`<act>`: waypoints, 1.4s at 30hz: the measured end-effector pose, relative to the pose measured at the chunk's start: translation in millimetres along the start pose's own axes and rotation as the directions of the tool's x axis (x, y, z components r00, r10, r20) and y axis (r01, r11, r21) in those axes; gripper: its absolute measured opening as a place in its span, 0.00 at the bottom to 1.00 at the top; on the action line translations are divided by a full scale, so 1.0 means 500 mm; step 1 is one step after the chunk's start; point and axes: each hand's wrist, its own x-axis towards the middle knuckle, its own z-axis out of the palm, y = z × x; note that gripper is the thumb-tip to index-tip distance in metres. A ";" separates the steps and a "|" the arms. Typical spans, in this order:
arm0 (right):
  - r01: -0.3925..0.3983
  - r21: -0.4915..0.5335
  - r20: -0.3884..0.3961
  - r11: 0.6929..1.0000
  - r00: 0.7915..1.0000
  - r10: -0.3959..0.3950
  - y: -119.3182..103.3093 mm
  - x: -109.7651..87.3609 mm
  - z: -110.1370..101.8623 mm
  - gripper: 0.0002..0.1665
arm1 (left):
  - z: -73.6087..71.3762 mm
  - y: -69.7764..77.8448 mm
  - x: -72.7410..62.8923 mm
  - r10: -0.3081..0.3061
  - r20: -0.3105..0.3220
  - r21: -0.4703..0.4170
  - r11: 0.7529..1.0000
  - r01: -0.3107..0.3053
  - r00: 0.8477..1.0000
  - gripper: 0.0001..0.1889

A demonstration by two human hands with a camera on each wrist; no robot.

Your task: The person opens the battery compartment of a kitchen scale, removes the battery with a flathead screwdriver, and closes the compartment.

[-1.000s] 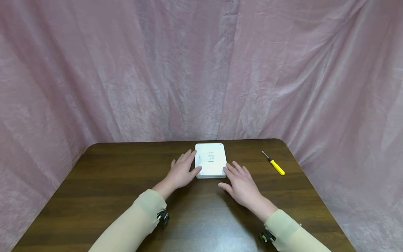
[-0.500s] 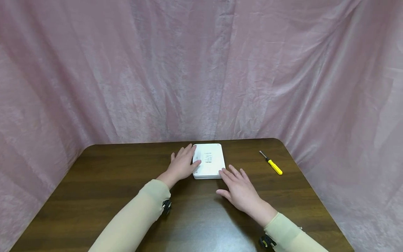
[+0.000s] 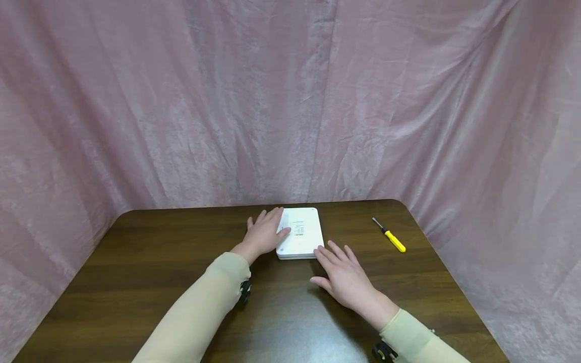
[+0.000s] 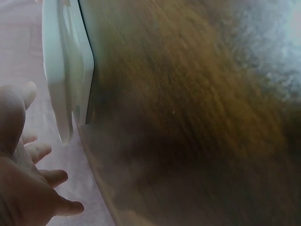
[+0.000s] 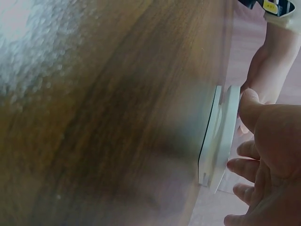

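Note:
A flat white device [image 3: 309,227] with rounded corners and a small printed label lies on the brown table, near its far edge. My left hand [image 3: 263,235] reaches over the device's left side, fingers straight and thumb spread across its top. At the near right corner, the fingertips of my right hand [image 3: 341,275] overlap the rim, with the fingers extended and the thumb held apart. Both wrist views show the device side-on as two layers with a narrow slot between them; the left hand [image 4: 28,174] and right hand [image 5: 273,160] have extended fingers beside it.
To the right on the table [image 3: 150,262] lies a screwdriver [image 3: 394,240] with a yellow handle, its metal tip pointing away. A pink curtain [image 3: 254,101] hangs behind the table's far edge. Each sleeved forearm carries a black wrist camera [image 3: 245,291].
The left hand has slid forward and further over the device's left side. The right fingertips have shifted from its right edge to the near right corner. The head view has turned slightly.

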 end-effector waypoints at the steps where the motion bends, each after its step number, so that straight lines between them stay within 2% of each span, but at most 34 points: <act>1: 0.001 0.000 0.000 1.000 1.000 -0.001 -0.001 0.000 0.000 0.41 | 0.001 0.000 0.002 -0.002 0.005 -0.001 1.000 0.002 1.000 0.42; 13: 0.003 -0.016 0.008 1.000 1.000 -0.002 0.000 -0.001 -0.001 0.42 | -0.001 0.002 0.024 0.019 0.025 -0.014 1.000 -0.019 0.999 0.41; 21: 0.007 -0.012 0.003 1.000 1.000 -0.007 0.002 0.000 0.001 0.41 | 0.005 -0.003 0.038 -0.001 0.063 -0.012 1.000 0.002 0.998 0.41; 34: -0.009 -0.025 0.000 1.000 1.000 0.009 0.006 0.003 -0.003 0.42 | -0.008 0.004 0.023 -0.014 0.044 0.059 0.998 0.011 0.999 0.41; 42: -0.037 -0.045 0.005 0.998 0.999 0.037 0.013 0.002 -0.014 0.41 | -0.004 -0.005 0.012 -0.030 0.045 0.119 0.993 0.024 0.999 0.41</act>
